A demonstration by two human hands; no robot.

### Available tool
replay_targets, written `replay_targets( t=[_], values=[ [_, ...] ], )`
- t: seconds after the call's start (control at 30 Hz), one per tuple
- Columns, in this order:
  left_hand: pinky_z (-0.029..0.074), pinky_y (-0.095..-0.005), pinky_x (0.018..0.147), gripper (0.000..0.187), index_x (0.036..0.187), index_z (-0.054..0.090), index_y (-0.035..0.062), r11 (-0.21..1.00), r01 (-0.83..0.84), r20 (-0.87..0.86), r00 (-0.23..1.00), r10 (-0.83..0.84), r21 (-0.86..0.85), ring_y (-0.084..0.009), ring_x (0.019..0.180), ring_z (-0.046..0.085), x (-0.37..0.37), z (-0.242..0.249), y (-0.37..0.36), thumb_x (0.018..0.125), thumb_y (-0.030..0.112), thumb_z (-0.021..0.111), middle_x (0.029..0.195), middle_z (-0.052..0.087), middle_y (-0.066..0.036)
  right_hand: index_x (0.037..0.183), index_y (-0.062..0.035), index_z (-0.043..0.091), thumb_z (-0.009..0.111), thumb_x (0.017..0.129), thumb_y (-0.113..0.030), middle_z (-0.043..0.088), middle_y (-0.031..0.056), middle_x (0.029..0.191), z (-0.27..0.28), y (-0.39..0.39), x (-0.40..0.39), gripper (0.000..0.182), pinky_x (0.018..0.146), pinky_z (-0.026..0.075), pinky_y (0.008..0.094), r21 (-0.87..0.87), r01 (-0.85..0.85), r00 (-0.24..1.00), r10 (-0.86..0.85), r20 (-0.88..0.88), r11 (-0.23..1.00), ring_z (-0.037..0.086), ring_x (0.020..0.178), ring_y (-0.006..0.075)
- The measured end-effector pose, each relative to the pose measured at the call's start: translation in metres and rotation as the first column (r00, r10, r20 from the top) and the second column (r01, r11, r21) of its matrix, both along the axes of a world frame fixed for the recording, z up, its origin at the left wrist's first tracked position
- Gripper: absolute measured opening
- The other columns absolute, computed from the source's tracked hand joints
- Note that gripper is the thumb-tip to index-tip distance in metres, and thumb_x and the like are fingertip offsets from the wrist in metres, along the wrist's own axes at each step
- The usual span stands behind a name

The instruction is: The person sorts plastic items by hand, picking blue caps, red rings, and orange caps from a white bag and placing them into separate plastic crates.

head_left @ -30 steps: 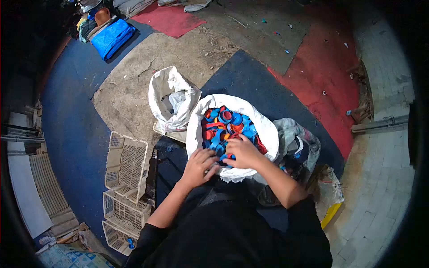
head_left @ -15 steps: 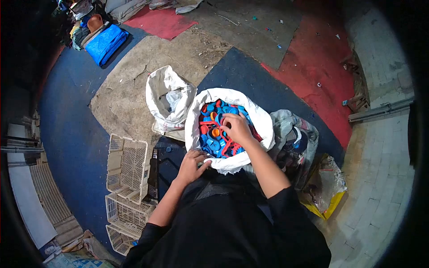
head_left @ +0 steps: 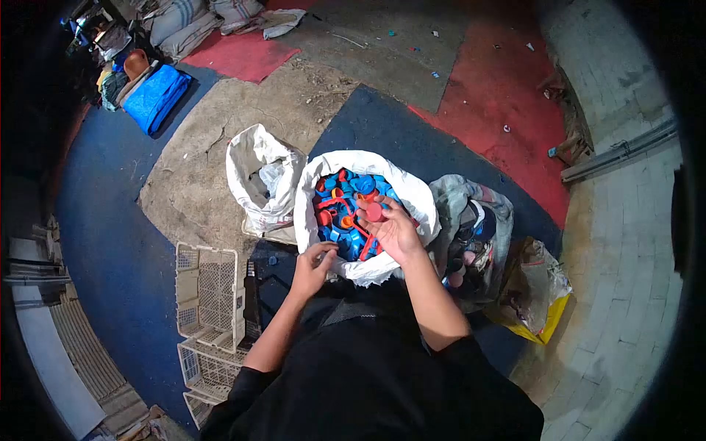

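Note:
A white sack [head_left: 419, 198] with a rolled rim stands in front of me, holding many blue, red and orange plastic caps [head_left: 340, 234]. Above the caps, my right hand [head_left: 393, 229] is turned palm up, its fingers round a red cap [head_left: 374, 212]. My left hand [head_left: 315, 270] is at the sack's near left rim, thumb and fingers curved and apart, with nothing visible between them.
A smaller white sack [head_left: 239, 165] with clear plastic inside stands at the left. Pale plastic crates [head_left: 209, 290] lie lower left. At the right are a grey sack [head_left: 502, 213] and a yellow-edged bag [head_left: 540, 323]. A folded blue tarp [head_left: 156, 98] lies upper left.
My right hand has turned palm up and now shows a red cap in its fingers. My left hand has lifted slightly off the rim. The view has shifted a little.

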State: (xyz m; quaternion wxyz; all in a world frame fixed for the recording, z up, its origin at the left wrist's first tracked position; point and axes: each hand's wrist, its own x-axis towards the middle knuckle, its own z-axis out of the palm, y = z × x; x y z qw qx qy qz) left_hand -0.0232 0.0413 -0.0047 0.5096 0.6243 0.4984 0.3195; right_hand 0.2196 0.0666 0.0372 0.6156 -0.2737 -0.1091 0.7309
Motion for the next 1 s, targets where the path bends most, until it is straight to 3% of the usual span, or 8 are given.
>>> replay_targets(
  t=[0.23, 0.37, 0.47, 0.5, 0.57, 0.7, 0.87, 1.0],
  values=[
    [0.052, -0.0319, 0.093, 0.025, 0.114, 0.069, -0.0009, 0.947, -0.004, 0.346, 0.930, 0.121, -0.321, -0.0127, 0.097, 0.066, 0.015, 0.000, 0.005, 0.106, 0.019, 0.057, 0.103, 0.071, -0.006, 0.121, 0.0031, 0.063, 0.048, 0.104, -0.028, 0.070, 0.0213, 0.120, -0.012, 0.000, 0.006, 0.039, 0.104, 0.052, 0.0476, 0.068, -0.044, 0.927, 0.066, -0.370, 0.997, 0.067, 0.115, 0.0329],
    [0.054, -0.0359, 0.095, 0.041, 0.125, 0.062, 0.0041, 0.810, 0.088, 0.527, 0.798, 0.291, -0.580, -0.0168, 0.098, 0.067, 0.026, 0.020, 0.010, 0.107, 0.039, 0.051, 0.115, 0.067, -0.007, 0.122, 0.0011, 0.067, 0.057, 0.104, -0.031, 0.073, 0.0148, 0.112, 0.007, -0.001, 0.001, 0.039, 0.099, 0.054, 0.0395, 0.156, -0.131, 0.964, 0.089, 0.251, 0.979, 0.072, 0.104, 0.0245],
    [0.054, -0.0336, 0.095, 0.057, 0.136, 0.053, 0.0073, 0.674, 0.273, 0.658, 0.627, 0.417, -0.687, -0.0192, 0.103, 0.067, 0.032, 0.023, 0.019, 0.105, 0.055, 0.045, 0.123, 0.065, -0.011, 0.124, -0.0051, 0.071, 0.072, 0.095, -0.024, 0.074, 0.0138, 0.110, 0.023, -0.009, -0.016, 0.034, 0.094, 0.053, 0.0361, 0.135, -0.362, 0.520, 0.079, 0.851, 0.922, 0.073, 0.101, 0.0243],
    [0.053, -0.0320, 0.095, 0.063, 0.139, 0.049, 0.0080, 0.630, 0.351, 0.696, 0.555, 0.456, -0.693, -0.0197, 0.105, 0.067, 0.036, 0.027, 0.023, 0.104, 0.060, 0.043, 0.125, 0.064, -0.012, 0.129, -0.0068, 0.069, 0.075, 0.090, -0.026, 0.072, 0.0158, 0.121, 0.020, -0.003, -0.016, 0.044, 0.096, 0.053, 0.0410, 0.134, -0.587, 0.125, -0.074, 0.989, 0.798, 0.071, 0.107, 0.0267],
    [0.053, -0.0321, 0.085, 0.059, 0.131, 0.055, 0.0083, 0.634, 0.277, 0.643, 0.606, 0.468, -0.722, -0.0187, 0.092, 0.065, 0.039, 0.039, 0.024, 0.104, 0.060, 0.044, 0.109, 0.065, -0.009, 0.131, -0.0066, 0.067, 0.078, 0.085, -0.026, 0.068, 0.0168, 0.128, 0.018, -0.013, -0.024, 0.051, 0.096, 0.053, 0.0431, 0.204, -0.711, -0.200, -0.472, 0.859, 0.673, 0.069, 0.111, 0.0289],
    [0.047, -0.0302, 0.063, 0.044, 0.118, 0.058, 0.0090, 0.634, 0.072, 0.515, 0.657, 0.551, -0.770, -0.0154, 0.068, 0.057, 0.033, 0.002, 0.027, 0.104, 0.050, 0.051, 0.081, 0.060, -0.003, 0.121, -0.0061, 0.069, 0.073, 0.091, -0.024, 0.069, 0.0153, 0.123, 0.013, 0.001, -0.027, 0.035, 0.108, 0.044, 0.0447, 0.209, -0.439, 0.073, -0.197, 0.978, 0.874, 0.060, 0.126, 0.0301],
    [0.042, -0.0286, 0.057, 0.062, 0.158, 0.027, 0.0142, 0.617, -0.046, 0.432, 0.672, 0.601, -0.786, -0.0121, 0.061, 0.051, 0.000, -0.025, 0.032, 0.104, 0.029, 0.055, 0.075, 0.055, -0.001, 0.106, -0.0061, 0.076, 0.063, 0.096, -0.035, 0.062, 0.0102, 0.136, -0.022, 0.005, -0.033, 0.033, 0.110, 0.038, 0.0455, -0.244, -0.838, -0.432, -0.320, 0.844, 0.488, 0.055, 0.130, 0.0281],
    [0.040, -0.0298, 0.057, 0.070, 0.163, 0.014, 0.0182, 0.632, -0.061, 0.493, 0.569, 0.658, -0.773, -0.0137, 0.061, 0.051, -0.009, -0.023, 0.032, 0.105, 0.027, 0.052, 0.076, 0.054, -0.002, 0.086, -0.0065, 0.081, 0.067, 0.090, -0.044, 0.074, 0.0057, 0.094, -0.018, 0.031, -0.014, 0.040, 0.111, 0.033, 0.0527, -0.447, -0.724, -0.682, -0.445, 0.581, 0.526, 0.060, 0.114, 0.0261]
  ],
)
